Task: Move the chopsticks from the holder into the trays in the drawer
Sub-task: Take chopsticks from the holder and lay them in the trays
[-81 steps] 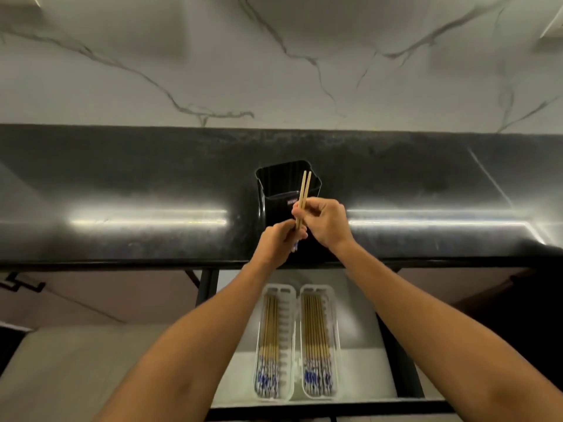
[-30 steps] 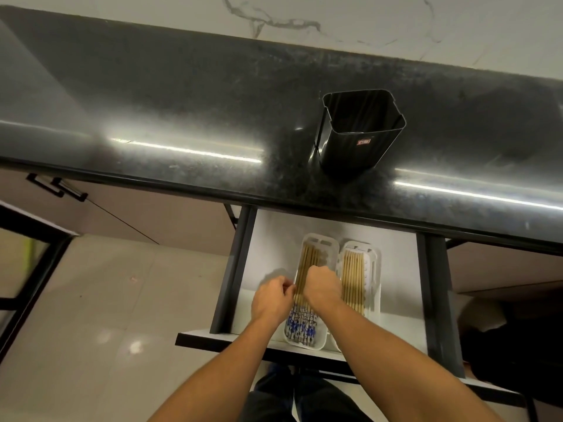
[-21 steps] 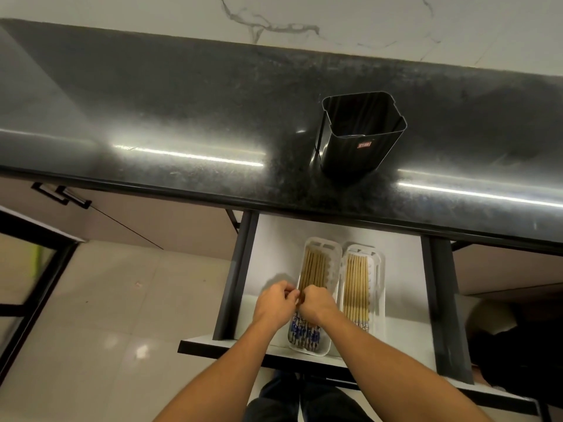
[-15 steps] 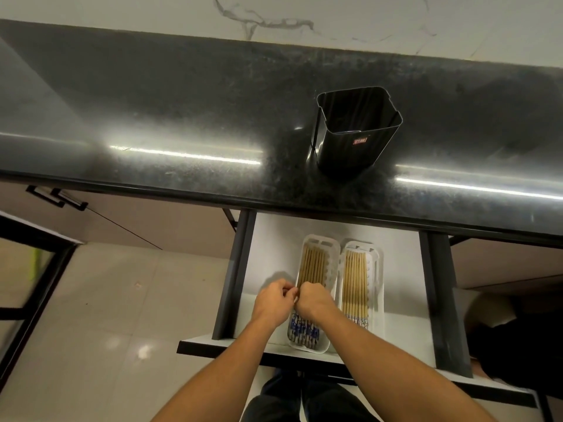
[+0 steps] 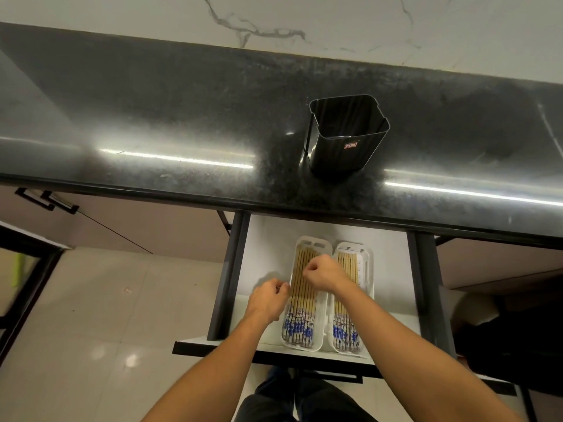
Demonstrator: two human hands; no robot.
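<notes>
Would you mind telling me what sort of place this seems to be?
Most likely a home kitchen: a dark stone countertop, a marble-look wall behind it, and an open drawer holding trays of chopsticks.

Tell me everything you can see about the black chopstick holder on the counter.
The holder is a tall, glossy black container, squarish with rounded corners, and it looks like plastic or coated metal. It stands upright on the dark speckled countertop, just behind the open drawer. A small red and white label sits on its near side. Its mouth is open and no chopsticks show inside. Nothing touches it; both hands are down at the trays.
</notes>
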